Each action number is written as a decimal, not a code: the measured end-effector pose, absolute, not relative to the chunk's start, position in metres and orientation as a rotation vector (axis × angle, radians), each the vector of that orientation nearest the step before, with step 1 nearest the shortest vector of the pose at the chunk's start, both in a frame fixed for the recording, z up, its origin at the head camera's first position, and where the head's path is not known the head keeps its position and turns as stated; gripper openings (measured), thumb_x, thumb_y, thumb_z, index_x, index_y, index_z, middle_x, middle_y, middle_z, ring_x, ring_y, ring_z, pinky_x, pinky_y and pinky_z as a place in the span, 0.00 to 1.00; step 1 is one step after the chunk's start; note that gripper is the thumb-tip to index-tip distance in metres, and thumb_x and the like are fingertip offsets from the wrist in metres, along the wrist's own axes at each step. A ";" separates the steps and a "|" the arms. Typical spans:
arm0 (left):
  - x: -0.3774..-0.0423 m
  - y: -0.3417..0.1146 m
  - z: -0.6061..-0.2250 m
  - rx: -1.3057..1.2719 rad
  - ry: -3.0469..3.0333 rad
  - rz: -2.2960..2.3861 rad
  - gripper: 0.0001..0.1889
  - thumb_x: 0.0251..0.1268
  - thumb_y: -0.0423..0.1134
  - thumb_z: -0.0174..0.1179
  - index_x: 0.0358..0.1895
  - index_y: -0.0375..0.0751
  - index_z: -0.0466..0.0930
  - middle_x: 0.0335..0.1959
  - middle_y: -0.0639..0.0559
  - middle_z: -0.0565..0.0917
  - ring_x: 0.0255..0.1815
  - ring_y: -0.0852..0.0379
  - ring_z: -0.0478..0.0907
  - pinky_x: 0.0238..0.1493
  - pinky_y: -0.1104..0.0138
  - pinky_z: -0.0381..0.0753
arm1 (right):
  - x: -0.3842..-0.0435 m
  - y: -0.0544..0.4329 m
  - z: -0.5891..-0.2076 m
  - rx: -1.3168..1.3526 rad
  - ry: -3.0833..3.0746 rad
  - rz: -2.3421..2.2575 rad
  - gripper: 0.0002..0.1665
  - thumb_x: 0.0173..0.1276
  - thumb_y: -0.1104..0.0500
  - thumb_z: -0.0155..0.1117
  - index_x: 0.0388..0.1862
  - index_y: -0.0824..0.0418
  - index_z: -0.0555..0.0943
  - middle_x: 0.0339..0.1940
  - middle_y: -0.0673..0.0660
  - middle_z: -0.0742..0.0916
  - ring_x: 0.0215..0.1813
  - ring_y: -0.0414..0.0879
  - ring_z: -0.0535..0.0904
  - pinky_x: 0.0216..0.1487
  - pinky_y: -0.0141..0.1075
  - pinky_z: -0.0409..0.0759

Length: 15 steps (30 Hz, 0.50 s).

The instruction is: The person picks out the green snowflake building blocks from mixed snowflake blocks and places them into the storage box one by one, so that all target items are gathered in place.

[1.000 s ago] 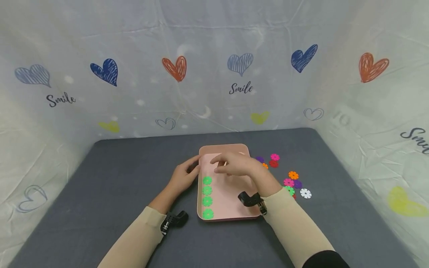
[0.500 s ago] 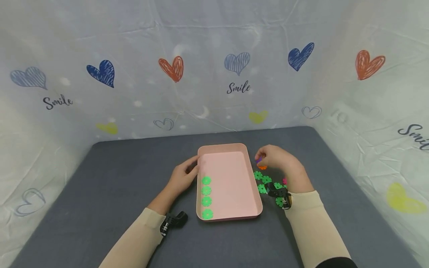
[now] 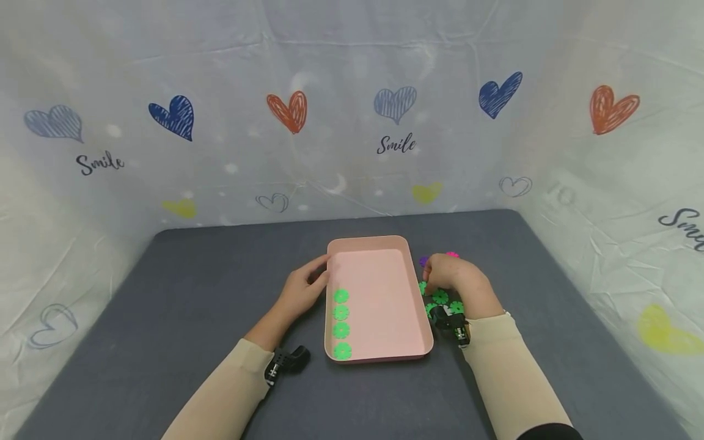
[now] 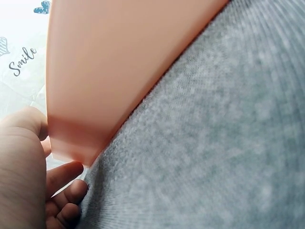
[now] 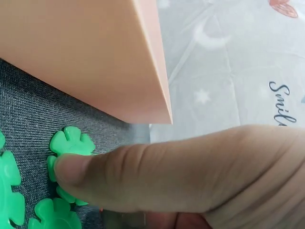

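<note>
My left hand (image 3: 302,287) rests at the left wall of a pink tray (image 3: 379,293), fingers touching its outside. In the left wrist view, its fingers (image 4: 66,174) sit at the tray's lower corner. Inside the tray, green flower-shaped plastic pieces (image 3: 341,313) form a column along the left side. My right hand (image 3: 453,273) is beyond the tray's right wall, fingers bent down. Its thumb (image 5: 71,167) overlaps a green flower-shaped piece (image 5: 71,138) on the cloth in the right wrist view. The opposing fingertips are hidden, so I cannot tell whether they pinch it.
More green pieces (image 3: 440,296) lie under and around my right hand. Purple (image 3: 423,261) and pink (image 3: 453,254) pieces lie just behind it. Grey cloth (image 3: 236,275) covers the table, and a white printed curtain (image 3: 330,153) hangs around it.
My right hand has moved from over the tray to the loose pieces at its right, then slightly nearer to me, down to a green piece. My left hand stays at the tray wall.
</note>
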<state>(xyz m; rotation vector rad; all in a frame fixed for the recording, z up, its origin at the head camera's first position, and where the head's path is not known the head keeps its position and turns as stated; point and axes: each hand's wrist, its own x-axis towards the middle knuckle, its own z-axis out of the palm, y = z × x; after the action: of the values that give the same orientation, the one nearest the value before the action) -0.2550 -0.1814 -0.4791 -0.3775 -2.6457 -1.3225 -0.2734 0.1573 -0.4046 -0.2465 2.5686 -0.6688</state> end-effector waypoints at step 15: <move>-0.254 -0.180 -0.479 -0.368 -2.656 -1.309 0.23 0.78 0.41 0.57 0.73 0.46 0.75 0.27 0.51 0.76 0.24 0.55 0.69 0.30 0.61 0.69 | -0.271 0.168 -0.372 -0.400 2.575 -0.999 0.12 0.72 0.65 0.60 0.53 0.67 0.76 0.18 0.52 0.71 0.17 0.44 0.63 0.26 0.39 0.67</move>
<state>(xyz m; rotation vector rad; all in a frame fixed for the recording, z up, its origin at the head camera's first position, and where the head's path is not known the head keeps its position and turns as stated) -0.2537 -0.1802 -0.4789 -0.3683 -2.6564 -1.3088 -0.2709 0.1678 -0.3722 -0.4000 2.5751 -0.9990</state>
